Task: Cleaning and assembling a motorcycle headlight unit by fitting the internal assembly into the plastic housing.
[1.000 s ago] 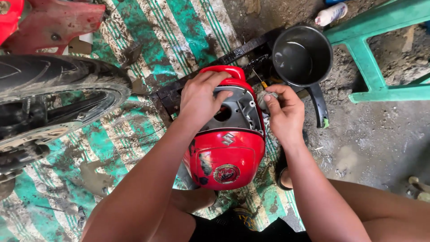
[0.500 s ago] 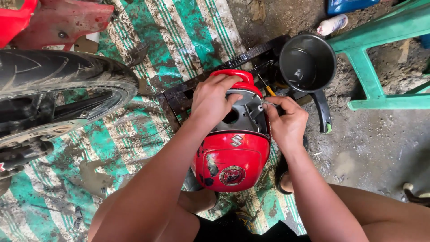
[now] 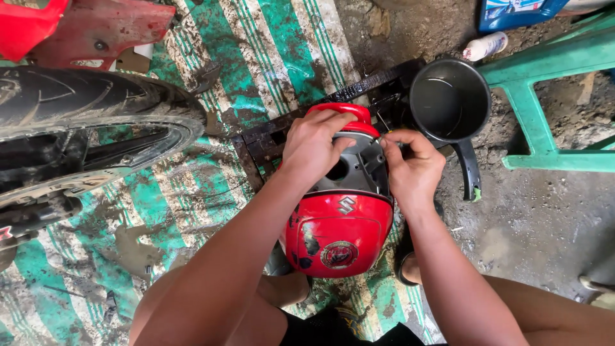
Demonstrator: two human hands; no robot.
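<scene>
Cover: a red motorcycle body cover (image 3: 338,234) with a grey inner section lies on the striped mat between the person's knees, rounded end toward them, emblem side up.
Left hand: the left hand (image 3: 314,144) is closed over the far red edge of the cover, fingers curled on top, pressing it steady.
Right hand: the right hand (image 3: 413,168) is pinched narrow at the cover's upper right edge, thumb and fingertips drawn together on something thin and metallic; whether it is a screw or a small tool tip I cannot tell.
Progress: judging by the grey section, which sits in the red shell with its round hole open, the work at that edge looks under way, not finished; I see no loose fasteners laid out nearby.
Behind the cover: a black, grimy frame piece (image 3: 269,138) lies across the mat, touching the far end of the cover.
Pan: a black pot with a long handle (image 3: 450,99) stands just beside the right hand, on the dirt.
Mat: a green and white striped mat (image 3: 192,211), stained with oil.
Tyre: a motorcycle tyre (image 3: 90,102) at the left, well apart from the hands.
Stool: a green plastic stool (image 3: 544,83) to the right.
</scene>
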